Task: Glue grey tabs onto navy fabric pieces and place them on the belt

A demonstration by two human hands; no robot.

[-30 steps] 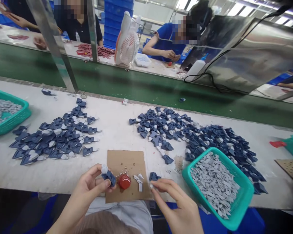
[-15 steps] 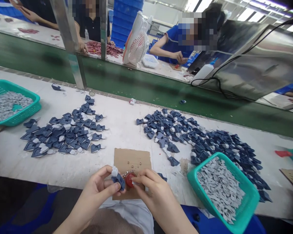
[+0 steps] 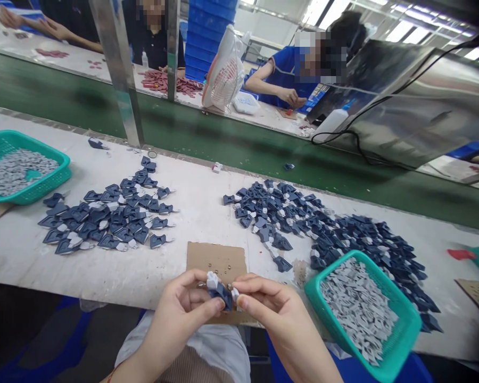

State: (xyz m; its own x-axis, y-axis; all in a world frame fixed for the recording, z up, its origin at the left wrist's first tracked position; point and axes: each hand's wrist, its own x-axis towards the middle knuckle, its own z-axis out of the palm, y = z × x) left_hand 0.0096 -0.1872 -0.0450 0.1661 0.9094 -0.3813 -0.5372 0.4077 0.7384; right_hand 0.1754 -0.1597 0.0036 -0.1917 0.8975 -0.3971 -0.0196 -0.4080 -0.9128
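Right in front of this person, the left hand (image 3: 187, 308) pinches a dark-blue, angular plastic piece with a white knobbly end (image 3: 219, 295) between thumb and fingers, the white end uppermost. The right hand (image 3: 277, 308) has come up close against it, thumb and fingertips pinching a small white plastic piece (image 3: 235, 294) at the blue one's right side; I can't tell whether the two touch. Under and just beyond both hands lies a brown cardboard sheet (image 3: 215, 258), dotted with small shiny spots. Past the left hand, farther out, spreads a loose heap of dark-blue and white pieces (image 3: 104, 218); a larger heap of similar pieces (image 3: 271, 207) lies beyond the right hand. Just to the right hand's outer side sits a teal perforated plastic basket (image 3: 403, 340) filled with light-grey plastic bits (image 3: 359, 314).
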